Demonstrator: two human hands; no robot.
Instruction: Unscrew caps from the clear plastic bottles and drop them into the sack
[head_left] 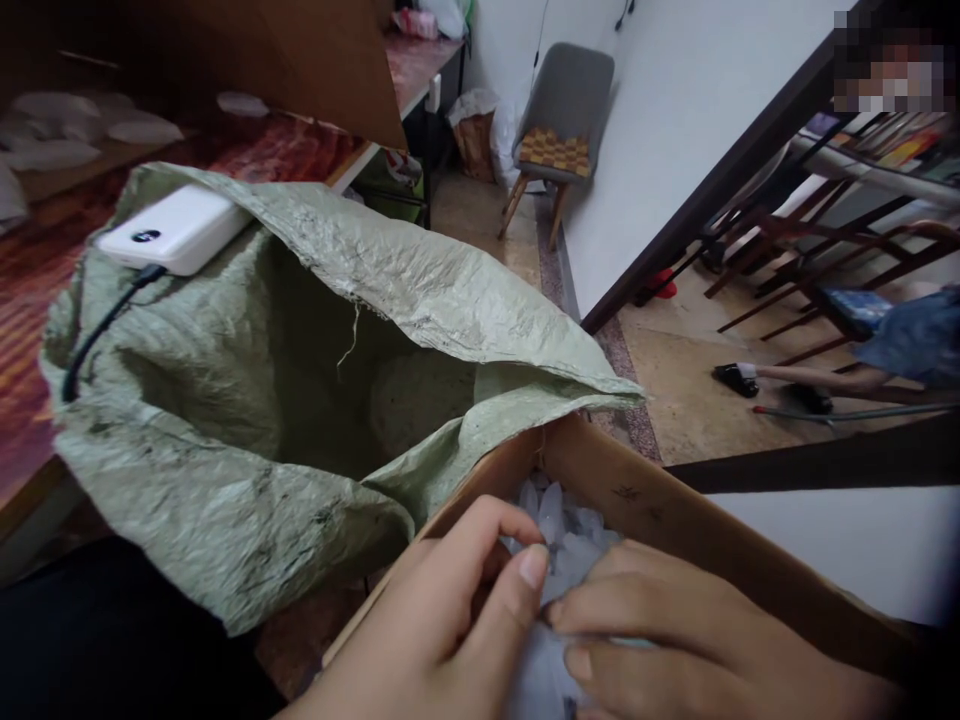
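Both my hands are inside a cardboard box (637,500) at the bottom of the view, over a pile of translucent, whitish plastic pieces (551,515). My left hand (465,610) is closed, its thumb and index fingertip close together; anything small between them is hidden. My right hand (675,630) lies opposite, fingers bent around pale translucent plastic, with a bit of teal showing between two fingers. Beside the box, a greenish woven sack (450,290) gapes wide, dark inside with a pale rounded shape low down.
On the sack's rim lies a white power bank (176,230) with a black cable (105,325). More translucent pieces sit on the reddish table (262,150) at left, under a cardboard flap (300,60). A grey chair (566,110) stands behind. Through the doorway at right, a person's leg (817,380) shows.
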